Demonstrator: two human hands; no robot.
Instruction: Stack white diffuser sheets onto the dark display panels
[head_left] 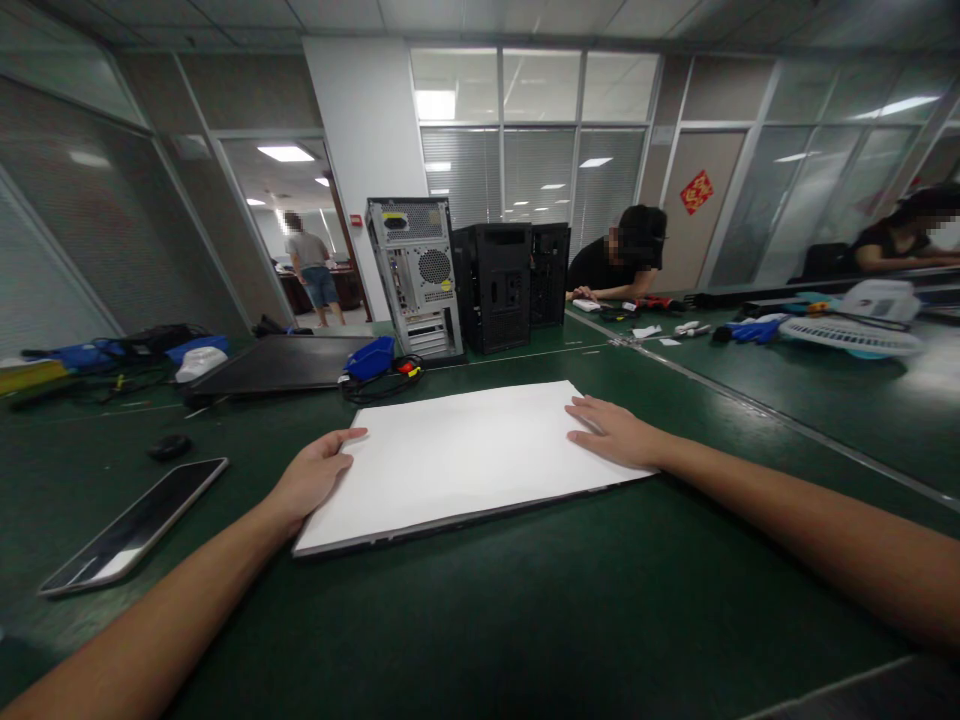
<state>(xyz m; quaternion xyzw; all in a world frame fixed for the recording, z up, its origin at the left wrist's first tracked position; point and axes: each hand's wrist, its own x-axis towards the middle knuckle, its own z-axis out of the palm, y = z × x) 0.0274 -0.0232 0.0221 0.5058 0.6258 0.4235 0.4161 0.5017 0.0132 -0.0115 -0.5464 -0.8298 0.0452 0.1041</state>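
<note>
A thin white rectangular panel lies flat in front of me, with a dark edge showing along its near side. At its left edge is my left hand, closed on the rim with two digits resting on the white surface; its other fingers are hidden. My right hand rests palm down on the panel's right side, fingers spread and stretched out over the surface.
The panel is on a green tabletop. A phone and a small black round object are at the left. Computer cases, a blue bin and cables stand beyond. Across the table a person leans over; a white fan lies right.
</note>
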